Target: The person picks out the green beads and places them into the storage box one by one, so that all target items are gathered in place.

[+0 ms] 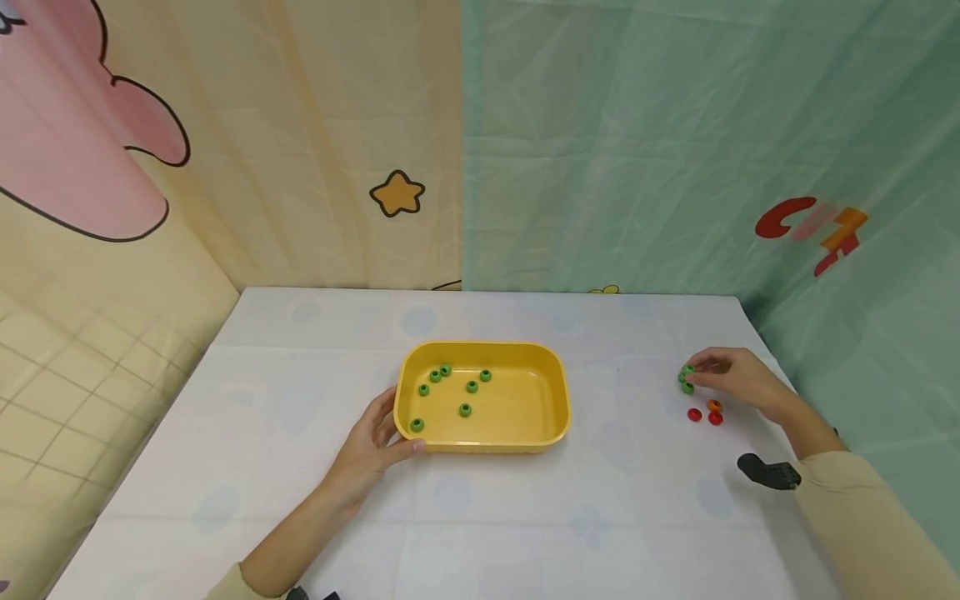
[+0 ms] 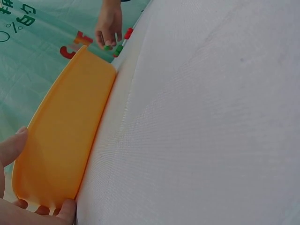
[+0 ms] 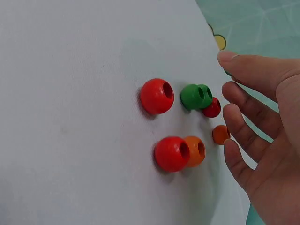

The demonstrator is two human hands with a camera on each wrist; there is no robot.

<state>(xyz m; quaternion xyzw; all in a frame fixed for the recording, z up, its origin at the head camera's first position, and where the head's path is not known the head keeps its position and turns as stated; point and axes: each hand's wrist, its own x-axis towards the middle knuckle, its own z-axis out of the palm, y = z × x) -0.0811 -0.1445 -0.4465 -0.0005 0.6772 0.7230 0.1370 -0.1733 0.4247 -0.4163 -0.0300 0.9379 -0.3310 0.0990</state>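
Note:
My left hand (image 1: 367, 446) grips the left end of a yellow tray (image 1: 551, 442), its thumb over the near rim corner and its fingers along the outer left wall. Several green beads (image 1: 465, 410) lie in the tray, mostly in its left half. Over at the right side of the table, my right hand (image 1: 738, 379) pinches a green bead (image 2: 108, 47) between thumb and forefinger; only a sliver of it shows in the right wrist view. Beneath and beside that hand lie green beads (image 3: 192, 97), red beads (image 3: 157, 96) and orange beads (image 3: 194, 151).
A white patterned cloth (image 1: 480, 533) covers the table. Printed curtains (image 1: 600, 150) stand behind the table and along both sides. A black strap piece (image 1: 768, 472) sticks out by the right sleeve.

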